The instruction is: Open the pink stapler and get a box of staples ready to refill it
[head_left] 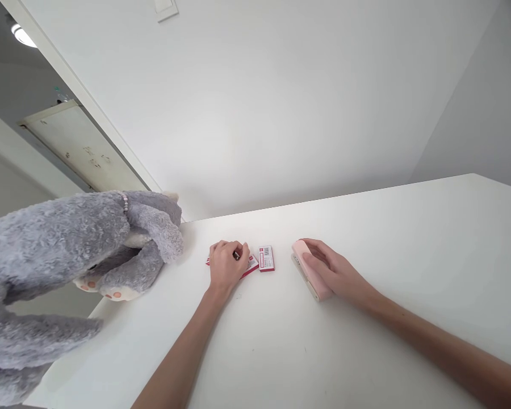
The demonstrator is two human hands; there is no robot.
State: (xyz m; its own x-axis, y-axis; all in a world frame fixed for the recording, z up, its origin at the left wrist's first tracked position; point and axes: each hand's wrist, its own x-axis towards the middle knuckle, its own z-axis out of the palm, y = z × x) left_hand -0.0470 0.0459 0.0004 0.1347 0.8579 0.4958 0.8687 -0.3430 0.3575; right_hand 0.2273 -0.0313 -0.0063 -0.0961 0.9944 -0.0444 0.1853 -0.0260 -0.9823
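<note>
In the head view, a pink stapler [317, 278] with a pale base rests on the white table, tilted towards its right side as far as I can see. My right hand [330, 267] is closed around its upper part, thumb on top. My left hand [227, 261] is closed, with curled fingers and a small dark, shiny thing partly showing between thumb and fingers. Beneath and beside that hand lies a red and white small box [252, 264], partly covered. A second red and white small box [266, 258] lies flat just to the right, between both hands.
A grey plush toy [68, 238] with a bead necklace sits along the left side of the white table [272, 352]. Behind the table stands a white wall [289, 113] with a switch [166, 8] high up. A doorway opens at the upper left.
</note>
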